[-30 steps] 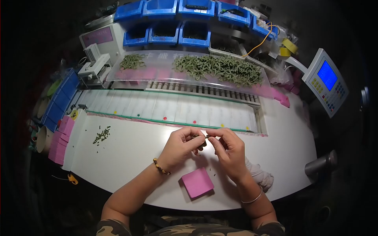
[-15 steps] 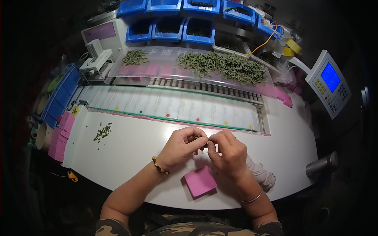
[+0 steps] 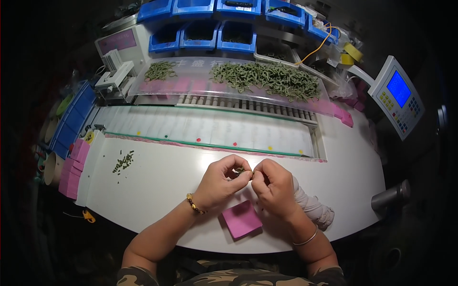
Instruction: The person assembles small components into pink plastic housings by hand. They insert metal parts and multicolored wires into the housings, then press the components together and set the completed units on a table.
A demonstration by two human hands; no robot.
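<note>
My left hand (image 3: pixel 223 180) and my right hand (image 3: pixel 275 188) meet above the white table, thumbs and fingertips pinched together. Between the left fingers shows part of a small dark green dried curl (image 3: pixel 239 170); most of it is hidden. The right fingertips press against the left thumb and forefinger, where the curl's end seems to be. Just below the hands lies a square pink tray or pad (image 3: pixel 242 219). Beside the right wrist rests a crumpled whitish cloth (image 3: pixel 315 209).
Many green dried curls (image 3: pixel 267 80) lie on a translucent shelf beyond a conveyor with a pale belt (image 3: pixel 191 126). Short green bits (image 3: pixel 125 162) are scattered at left. Blue bins (image 3: pixel 198 35) stand at the back, a control panel (image 3: pixel 396 97) at right, pink blocks (image 3: pixel 71 176) at left.
The view has shifted slightly. My right fingers are curled in more tightly and my hands stay together over the same spot, with the fingertips still pinched.
</note>
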